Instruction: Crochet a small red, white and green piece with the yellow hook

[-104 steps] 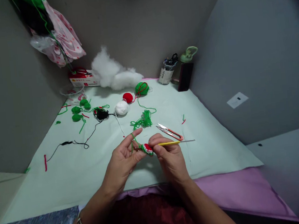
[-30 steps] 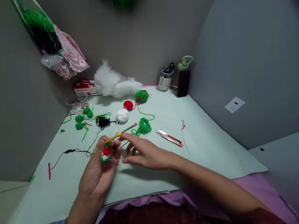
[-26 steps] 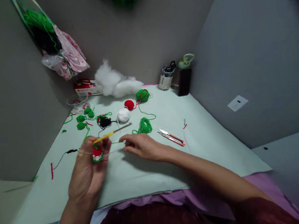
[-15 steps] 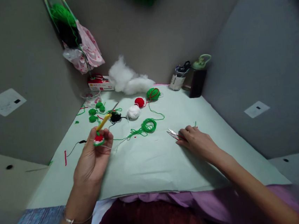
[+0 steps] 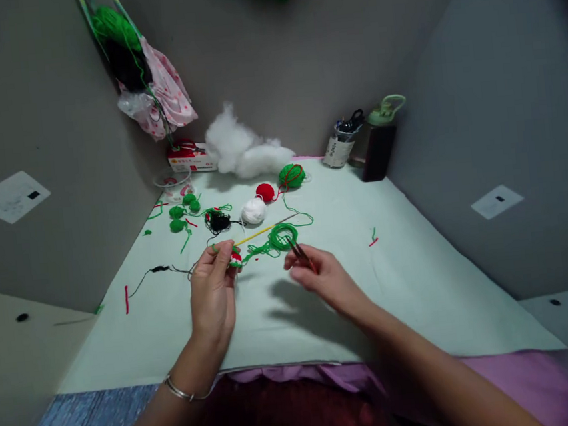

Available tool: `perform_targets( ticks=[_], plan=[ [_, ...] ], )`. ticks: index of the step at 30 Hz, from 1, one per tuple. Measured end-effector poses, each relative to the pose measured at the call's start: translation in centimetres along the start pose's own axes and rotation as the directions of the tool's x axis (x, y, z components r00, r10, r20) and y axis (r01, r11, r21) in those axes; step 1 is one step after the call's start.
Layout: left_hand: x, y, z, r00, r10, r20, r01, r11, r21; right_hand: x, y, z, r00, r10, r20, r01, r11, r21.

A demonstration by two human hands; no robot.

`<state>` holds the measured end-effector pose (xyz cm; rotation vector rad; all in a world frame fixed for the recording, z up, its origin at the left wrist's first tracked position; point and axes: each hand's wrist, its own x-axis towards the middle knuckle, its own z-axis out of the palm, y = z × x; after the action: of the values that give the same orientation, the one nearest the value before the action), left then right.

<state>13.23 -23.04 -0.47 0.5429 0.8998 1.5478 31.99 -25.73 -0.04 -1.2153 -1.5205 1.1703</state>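
Note:
My left hand is closed around a small red, white and green crocheted piece, pinched near the fingertips. The same hand grips a yellow-handled crochet hook, its thin metal end pointing right. In my right hand is a small pair of scissors, blades up and to the left, close to a coil of green yarn. Whether the blades are apart is hard to make out. A tangle of green yarn runs from the coil towards the crocheted piece.
Behind the hands lie a white yarn ball, a red ball, a green ball and black yarn. Several green pieces sit left. White stuffing, a pen cup and a bottle stand at the back.
My right hand has lifted the scissors off the table and brought them left. My left hand has moved right with the crocheted piece, and the hook has swung round to point right.

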Motion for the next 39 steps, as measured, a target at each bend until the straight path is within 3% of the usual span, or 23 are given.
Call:
perform_targets(
  ticks=[3, 6, 8, 12, 23, 28, 30, 35, 39],
  plan=[
    [-0.7, -0.9, 0.5, 0.998, 0.060, 0.025, -0.062, 0.995, 0.076, 0.5, -0.3, 3.9, 0.999, 0.016, -0.041, -0.013, 0.996, 0.090],
    [-1.3, -1.4, 0.2, 0.992, 0.112, 0.064, -0.121, 0.979, 0.162, 1.2, -0.3, 5.5, 0.993, -0.044, -0.111, 0.051, 0.997, 0.060],
    [-1.3, -1.4, -0.3, 0.986, 0.136, 0.099, -0.155, 0.964, 0.215, 1.7, -0.4, 5.3, 0.993, -0.039, -0.110, 0.052, 0.992, 0.113],
    [-1.2, -0.3, -0.9, 0.977, 0.094, 0.193, -0.154, 0.933, 0.325, 2.2, -0.8, 4.0, 0.999, 0.036, 0.003, -0.036, 0.967, 0.251],
    [-1.2, 0.3, -1.0, 0.947, 0.021, 0.320, -0.164, 0.888, 0.430, 1.7, -1.5, 2.9, 0.988, -0.002, 0.156, -0.028, 0.981, 0.191],
    [-1.0, 0.1, -1.4, 0.931, 0.107, 0.348, -0.262, 0.860, 0.438, 1.5, -1.2, 2.6, 0.971, 0.025, 0.239, -0.087, 0.963, 0.254],
    [-0.9, 0.1, -1.3, 0.938, 0.100, 0.333, -0.230, 0.896, 0.379, 1.4, -0.9, 2.6, 0.974, 0.072, 0.214, -0.142, 0.932, 0.332],
    [-1.0, 0.8, -0.7, 0.959, -0.096, 0.266, 0.034, 0.973, 0.229, 1.0, -0.5, 2.4, 0.976, 0.139, 0.169, -0.204, 0.856, 0.476],
    [-1.1, 1.2, -0.8, 0.966, -0.103, 0.239, 0.050, 0.975, 0.217, 0.6, -0.1, 1.6, 0.979, 0.177, 0.101, -0.204, 0.862, 0.464]
  ],
)
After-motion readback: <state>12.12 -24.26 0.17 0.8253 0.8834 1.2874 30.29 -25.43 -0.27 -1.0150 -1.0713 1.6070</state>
